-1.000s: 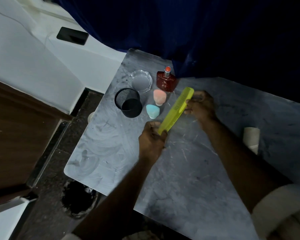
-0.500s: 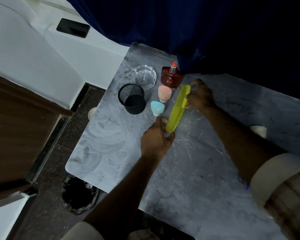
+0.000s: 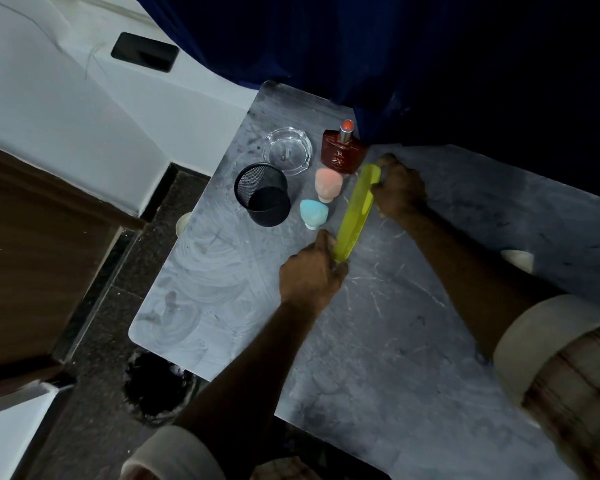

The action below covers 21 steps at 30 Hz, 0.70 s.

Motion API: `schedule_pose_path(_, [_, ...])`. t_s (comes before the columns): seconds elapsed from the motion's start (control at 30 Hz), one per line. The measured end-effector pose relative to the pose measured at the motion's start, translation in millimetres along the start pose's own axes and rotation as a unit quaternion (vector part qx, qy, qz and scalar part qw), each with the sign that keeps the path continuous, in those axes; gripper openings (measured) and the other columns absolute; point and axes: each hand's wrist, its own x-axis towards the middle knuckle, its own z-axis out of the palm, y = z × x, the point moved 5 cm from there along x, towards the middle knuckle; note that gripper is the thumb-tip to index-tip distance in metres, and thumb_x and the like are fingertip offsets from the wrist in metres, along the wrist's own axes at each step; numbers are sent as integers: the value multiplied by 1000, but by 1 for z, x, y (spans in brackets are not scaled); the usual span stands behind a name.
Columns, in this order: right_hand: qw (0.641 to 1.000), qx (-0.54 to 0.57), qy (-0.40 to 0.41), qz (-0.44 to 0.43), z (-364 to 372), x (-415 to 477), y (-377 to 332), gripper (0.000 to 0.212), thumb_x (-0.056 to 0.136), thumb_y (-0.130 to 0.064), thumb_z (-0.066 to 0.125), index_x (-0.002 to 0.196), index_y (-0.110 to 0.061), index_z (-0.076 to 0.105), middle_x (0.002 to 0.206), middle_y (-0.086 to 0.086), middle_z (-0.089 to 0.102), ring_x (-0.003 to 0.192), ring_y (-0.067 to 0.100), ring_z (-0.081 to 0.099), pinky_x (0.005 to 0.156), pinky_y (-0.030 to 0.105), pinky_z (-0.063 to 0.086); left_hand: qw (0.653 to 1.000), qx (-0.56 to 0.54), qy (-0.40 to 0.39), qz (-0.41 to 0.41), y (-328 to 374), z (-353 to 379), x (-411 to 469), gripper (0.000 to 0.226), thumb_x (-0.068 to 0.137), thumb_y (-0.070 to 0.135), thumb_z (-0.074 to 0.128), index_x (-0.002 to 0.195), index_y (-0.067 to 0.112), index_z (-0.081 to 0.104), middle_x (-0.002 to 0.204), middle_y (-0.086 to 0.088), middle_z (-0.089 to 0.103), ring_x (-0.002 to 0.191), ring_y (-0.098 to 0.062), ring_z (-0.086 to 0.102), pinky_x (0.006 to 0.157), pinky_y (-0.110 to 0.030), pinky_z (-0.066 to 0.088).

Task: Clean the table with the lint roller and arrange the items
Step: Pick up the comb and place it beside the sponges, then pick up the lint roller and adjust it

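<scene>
Two hands on one yellow-green comb [image 3: 355,213]: our left hand [image 3: 310,273] pinches its near end, our right hand [image 3: 399,188] closes on its far end. Comb lies lengthwise, low over the table [image 3: 378,358], just right of the item cluster; whether it touches the surface we cannot tell.

Cluster near the far left corner: black mesh cup [image 3: 262,194], clear glass ashtray [image 3: 287,151], dark red perfume bottle [image 3: 342,148], peach sponge [image 3: 328,183], blue sponge [image 3: 312,213]. Likely lint roller: a pale cylinder [image 3: 516,259] beyond our right forearm, well apart from the cluster; too dim to confirm.

Step in hand, as we judge: setting the comb down in line with the rest. Lower both ends together, keep it parallel to the sponge column, and release without nudging the blue sponge, which sits near our left grip.

Surface: grey marbled top, smeared with swirl marks toward the left edge, pale scratches mid-table. Room dim; dark blue curtain [image 3: 361,57] hangs over the far edge, white wall [image 3: 66,116] at left, dark speckled floor [image 3: 94,341] below.
</scene>
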Motion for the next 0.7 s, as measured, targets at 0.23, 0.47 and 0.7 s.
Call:
schedule_pose_path(0.23, [1000,-6,-6,0,2,-2,1,45,95,-18,65,138,-16,51,131,18,66,123,40,60,97,41,52,1000,6,-17,-4,1,2,-2,47,99,57,62,133,28,50,103,1,77,91,-27,76,76,-40,62])
schedule_pose_path(0.47, [993,106,50,27,-22,-25,12,51,96,-26,65,143,-15,47,125,14,70,113,32,67,84,31,52,1000,-4,14,-9,4,-5,-9,47,95,62,63,129,32,50,98,2,77,88,-31,76,73,-38,57])
schedule_pose_path(0.7, [964,198,170,53,-62,-125,99,30,89,-30,68,118,-25,61,69,-16,60,71,5,61,74,27,53,996,-77,-21,35,32,-5,-40,33,93,55,58,122,40,54,99,7,77,88,-26,76,73,-32,52])
